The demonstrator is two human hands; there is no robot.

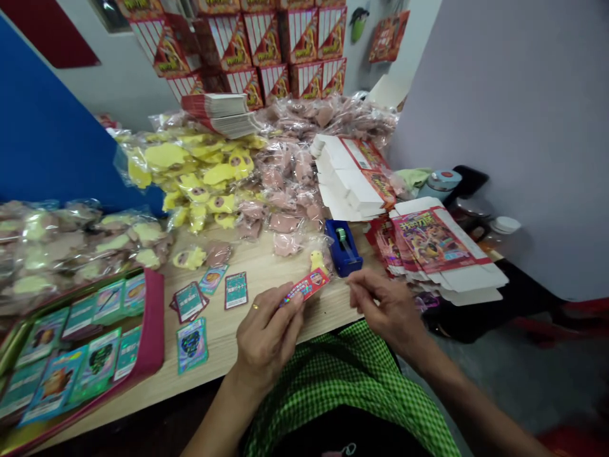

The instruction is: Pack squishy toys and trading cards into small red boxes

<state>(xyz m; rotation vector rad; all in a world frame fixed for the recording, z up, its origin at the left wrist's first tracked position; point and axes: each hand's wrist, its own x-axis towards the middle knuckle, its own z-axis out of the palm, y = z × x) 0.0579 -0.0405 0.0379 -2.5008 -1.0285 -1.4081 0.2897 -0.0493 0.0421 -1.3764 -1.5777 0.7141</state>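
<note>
My left hand [267,330], with a ring on one finger, is closed on a small red printed card packet [311,284] above the table's front edge. My right hand [387,311] has its fingers pinched together just in front of the blue tape dispenser [343,247]. What sits between those fingertips, if anything, is too small to make out. Behind the packet lies a small yellow bagged figure [317,260]. Left of my left hand, several loose cards rest on the table, among them a teal card [236,290] and a holographic card [192,346].
A pink-rimmed box [155,324] of sorted cards stands at left. Bagged yellow figures [190,165] and bagged pink figures [285,184] pile up behind. Flattened white cartons [349,181] and printed red cartons [438,238] lie at right, near a lidded bottle [504,231].
</note>
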